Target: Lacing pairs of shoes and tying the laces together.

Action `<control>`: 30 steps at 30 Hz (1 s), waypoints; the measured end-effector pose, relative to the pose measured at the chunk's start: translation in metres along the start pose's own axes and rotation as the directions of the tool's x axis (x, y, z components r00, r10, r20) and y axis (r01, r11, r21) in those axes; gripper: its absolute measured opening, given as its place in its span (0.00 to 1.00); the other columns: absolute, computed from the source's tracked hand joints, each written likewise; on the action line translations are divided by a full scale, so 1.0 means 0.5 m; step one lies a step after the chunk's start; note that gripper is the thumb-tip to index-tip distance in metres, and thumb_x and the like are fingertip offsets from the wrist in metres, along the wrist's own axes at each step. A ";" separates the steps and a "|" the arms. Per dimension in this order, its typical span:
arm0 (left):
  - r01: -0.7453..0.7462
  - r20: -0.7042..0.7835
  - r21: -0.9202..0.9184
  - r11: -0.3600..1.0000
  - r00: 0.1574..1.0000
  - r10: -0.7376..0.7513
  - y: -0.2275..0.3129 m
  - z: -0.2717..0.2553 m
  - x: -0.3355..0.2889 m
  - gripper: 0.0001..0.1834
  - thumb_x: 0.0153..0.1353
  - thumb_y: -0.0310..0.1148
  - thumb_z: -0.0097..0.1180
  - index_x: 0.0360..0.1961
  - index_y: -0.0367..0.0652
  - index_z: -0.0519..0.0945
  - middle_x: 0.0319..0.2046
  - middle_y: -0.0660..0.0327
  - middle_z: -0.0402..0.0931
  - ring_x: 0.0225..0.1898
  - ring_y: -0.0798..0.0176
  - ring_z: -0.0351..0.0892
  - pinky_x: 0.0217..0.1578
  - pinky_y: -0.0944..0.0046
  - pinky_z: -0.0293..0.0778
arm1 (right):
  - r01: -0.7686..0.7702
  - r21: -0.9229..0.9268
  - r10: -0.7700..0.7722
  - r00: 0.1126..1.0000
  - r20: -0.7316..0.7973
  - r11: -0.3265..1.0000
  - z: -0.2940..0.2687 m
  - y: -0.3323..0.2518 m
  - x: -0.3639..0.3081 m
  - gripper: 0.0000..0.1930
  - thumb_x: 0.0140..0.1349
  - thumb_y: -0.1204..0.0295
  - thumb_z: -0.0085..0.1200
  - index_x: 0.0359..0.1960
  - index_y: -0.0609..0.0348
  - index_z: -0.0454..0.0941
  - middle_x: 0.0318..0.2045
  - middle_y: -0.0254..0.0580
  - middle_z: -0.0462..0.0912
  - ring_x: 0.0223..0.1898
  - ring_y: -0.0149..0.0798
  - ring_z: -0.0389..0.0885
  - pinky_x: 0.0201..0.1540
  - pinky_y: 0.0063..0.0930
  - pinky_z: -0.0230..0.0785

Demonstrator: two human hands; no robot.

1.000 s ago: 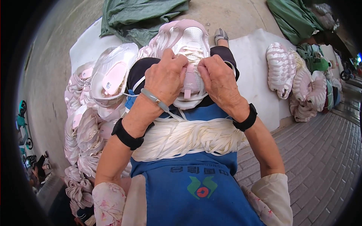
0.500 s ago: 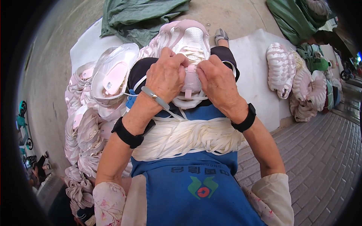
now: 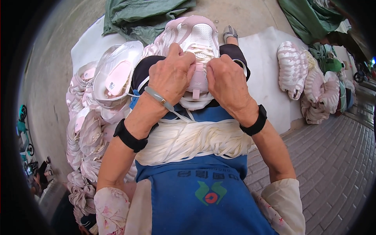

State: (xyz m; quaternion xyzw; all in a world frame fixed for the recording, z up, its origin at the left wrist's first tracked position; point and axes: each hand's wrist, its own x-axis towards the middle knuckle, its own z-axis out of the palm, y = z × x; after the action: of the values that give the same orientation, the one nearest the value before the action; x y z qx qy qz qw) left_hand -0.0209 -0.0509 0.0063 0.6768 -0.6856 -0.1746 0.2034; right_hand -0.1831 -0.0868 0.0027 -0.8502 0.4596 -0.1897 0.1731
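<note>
A pink and white shoe upper (image 3: 199, 80) lies across my lap, its tongue and heel opening toward me, with white laces (image 3: 201, 53) crossing its front. My left hand (image 3: 172, 74) is closed in a pinch at the left edge of the lacing. Opposite it, my right hand (image 3: 229, 80) pinches at the right edge. Both seem to grip the shoelace, though the curled fingers mostly hide it. A thick bundle of cream-white laces (image 3: 192, 141) rests over my blue apron (image 3: 168, 192), just below the shoe upper.
Stacked pink and white shoe uppers (image 3: 92, 135) crowd my left side, one wide open (image 3: 117, 74) near my knee. More bundled uppers (image 3: 291, 70) lie at the right on a white sheet (image 3: 260, 78). Green cloth (image 3: 149, 17) lies ahead; grey paving (image 3: 325, 168) is at the right.
Both hands have turned a little and stay closed beside the lacing. The gap between them is slightly wider, and more of the pink tongue shows.
</note>
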 end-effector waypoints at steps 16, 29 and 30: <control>0.062 -0.020 -0.094 0.994 0.998 -0.064 -0.001 0.005 0.001 0.06 0.55 0.30 0.58 0.35 0.47 0.82 0.34 0.56 0.71 0.32 0.50 0.77 0.33 0.56 0.73 | -0.005 0.020 0.006 1.000 -0.011 1.000 0.000 -0.007 0.012 0.07 0.55 0.75 0.52 0.24 0.68 0.76 0.27 0.58 0.77 0.27 0.57 0.80 0.30 0.43 0.74; 0.089 0.052 -0.166 0.982 0.995 -0.082 -0.007 -0.006 0.012 0.05 0.54 0.29 0.59 0.33 0.45 0.82 0.33 0.55 0.70 0.33 0.51 0.76 0.34 0.57 0.73 | -0.193 0.418 0.200 0.979 0.029 0.888 0.025 0.006 0.002 0.07 0.57 0.72 0.53 0.28 0.62 0.80 0.28 0.57 0.76 0.33 0.56 0.79 0.38 0.46 0.71; 0.089 0.075 -0.127 0.988 0.994 -0.080 -0.004 -0.011 0.013 0.05 0.55 0.30 0.59 0.33 0.45 0.82 0.34 0.55 0.70 0.33 0.51 0.77 0.33 0.56 0.73 | -0.194 0.420 0.201 0.979 0.028 0.887 0.019 0.003 0.000 0.07 0.57 0.72 0.53 0.28 0.62 0.80 0.28 0.57 0.76 0.33 0.56 0.79 0.38 0.46 0.71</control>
State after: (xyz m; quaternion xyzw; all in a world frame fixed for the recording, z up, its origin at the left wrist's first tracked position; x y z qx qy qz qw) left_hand -0.0165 -0.0572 0.0104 0.6841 -0.6500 -0.2509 0.2155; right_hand -0.1797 -0.0866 -0.0064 -0.7403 0.4932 -0.2723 0.3668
